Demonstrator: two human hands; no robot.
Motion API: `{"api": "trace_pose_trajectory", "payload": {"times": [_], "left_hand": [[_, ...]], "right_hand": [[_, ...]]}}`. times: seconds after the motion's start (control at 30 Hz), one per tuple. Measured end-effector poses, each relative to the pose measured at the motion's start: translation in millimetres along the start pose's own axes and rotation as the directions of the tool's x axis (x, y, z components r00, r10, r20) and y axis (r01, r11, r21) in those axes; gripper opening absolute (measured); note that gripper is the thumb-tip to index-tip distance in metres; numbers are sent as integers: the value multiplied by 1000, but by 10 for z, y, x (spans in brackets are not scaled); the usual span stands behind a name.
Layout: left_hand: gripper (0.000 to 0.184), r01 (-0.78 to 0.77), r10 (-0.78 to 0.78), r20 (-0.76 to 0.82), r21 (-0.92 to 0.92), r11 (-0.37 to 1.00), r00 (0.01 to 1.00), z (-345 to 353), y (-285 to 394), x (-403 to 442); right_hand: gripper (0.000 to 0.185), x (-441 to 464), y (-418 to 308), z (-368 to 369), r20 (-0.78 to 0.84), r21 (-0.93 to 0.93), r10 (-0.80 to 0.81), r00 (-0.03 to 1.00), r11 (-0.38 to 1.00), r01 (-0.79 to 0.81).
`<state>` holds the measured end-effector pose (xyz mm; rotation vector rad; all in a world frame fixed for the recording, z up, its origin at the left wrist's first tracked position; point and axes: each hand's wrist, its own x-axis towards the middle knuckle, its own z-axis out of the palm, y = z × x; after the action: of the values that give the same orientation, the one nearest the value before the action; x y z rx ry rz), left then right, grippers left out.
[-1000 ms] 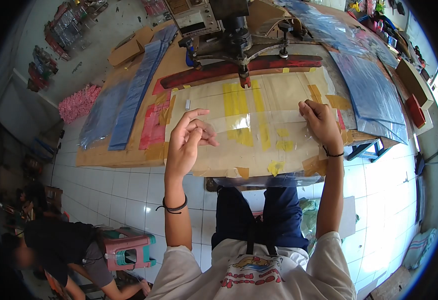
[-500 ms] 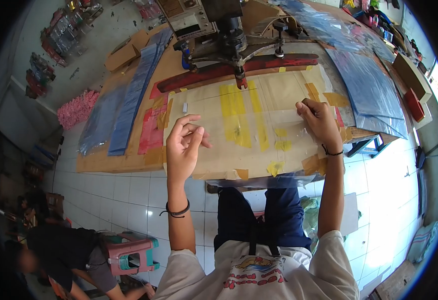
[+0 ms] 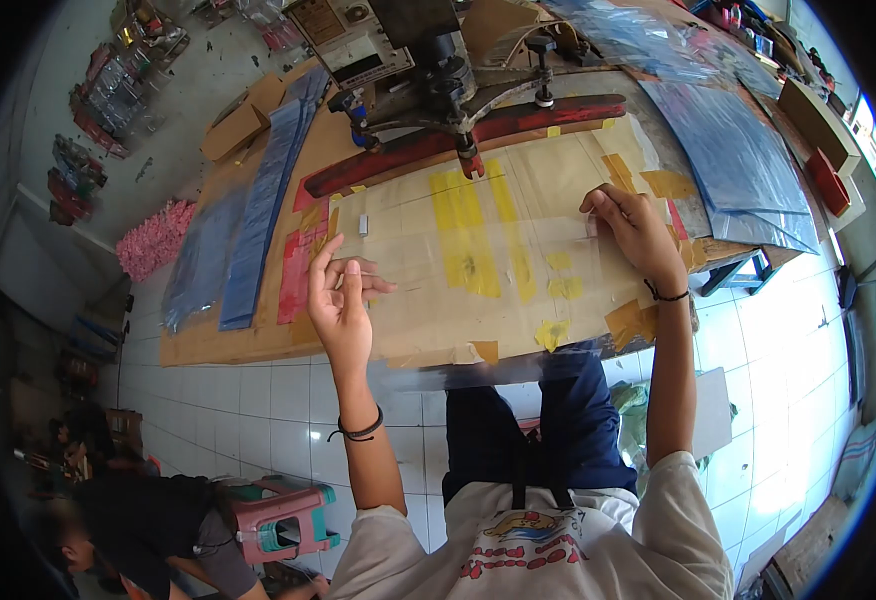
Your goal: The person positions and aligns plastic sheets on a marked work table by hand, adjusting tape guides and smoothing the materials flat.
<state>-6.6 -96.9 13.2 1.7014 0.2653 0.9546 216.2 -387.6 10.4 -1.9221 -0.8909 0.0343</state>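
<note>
A clear plastic sheet (image 3: pixel 418 265) stretches between my hands over the tan, taped work surface (image 3: pixel 548 170). My right hand (image 3: pixel 638 238) pinches its right end between thumb and bent fingers. At the left end, my left hand (image 3: pixel 343 305) has its thumb over the sheet and its fingers loosely curled behind; the exact contact is hard to see. The lower part of the sheet hangs over the table's front edge. Beyond my hands, the long red pressing bar (image 3: pixel 388 160) of a machine lies across the back of the surface, below its metal arms (image 3: pixel 458 108).
Stacks of bluish plastic sheets lie right (image 3: pixel 733 150) and left (image 3: pixel 263 215). A control box (image 3: pixel 348 40) stands behind the bar, with a cardboard box (image 3: pixel 243 120) to the left. A co-worker (image 3: pixel 148 525) bends beside a pink and green stool (image 3: pixel 283 525) at lower left.
My left hand has moved left and slightly down, farther from my right hand, with the clear sheet between them. My right hand keeps its pinch. The whole view has shifted slightly.
</note>
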Motion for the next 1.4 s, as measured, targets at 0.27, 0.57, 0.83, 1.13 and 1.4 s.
{"api": "trace_pose_trajectory", "payload": {"times": [0.27, 0.57, 0.83, 1.13, 1.4], "left_hand": [[41, -37, 37, -24, -29, 999, 999, -125, -211, 79], [59, -61, 70, 53, -162, 985, 996, -179, -341, 22], [61, 18, -11, 54, -145, 989, 998, -182, -333, -9], [36, -4, 11, 83, -87, 996, 997, -157, -336, -19], [28, -163, 158, 179, 13, 987, 971, -211, -350, -27]], "right_hand": [[25, 3, 74, 7, 55, 91, -57, 997, 995, 51], [34, -6, -24, 95, 49, 14, -3, 999, 1000, 2], [32, 10, -28, 121, -152, -77, -64, 986, 996, 53], [28, 4, 112, 92, -312, -36, -179, 933, 984, 177], [27, 4, 86, 77, -295, -19, -162, 942, 986, 164]]}}
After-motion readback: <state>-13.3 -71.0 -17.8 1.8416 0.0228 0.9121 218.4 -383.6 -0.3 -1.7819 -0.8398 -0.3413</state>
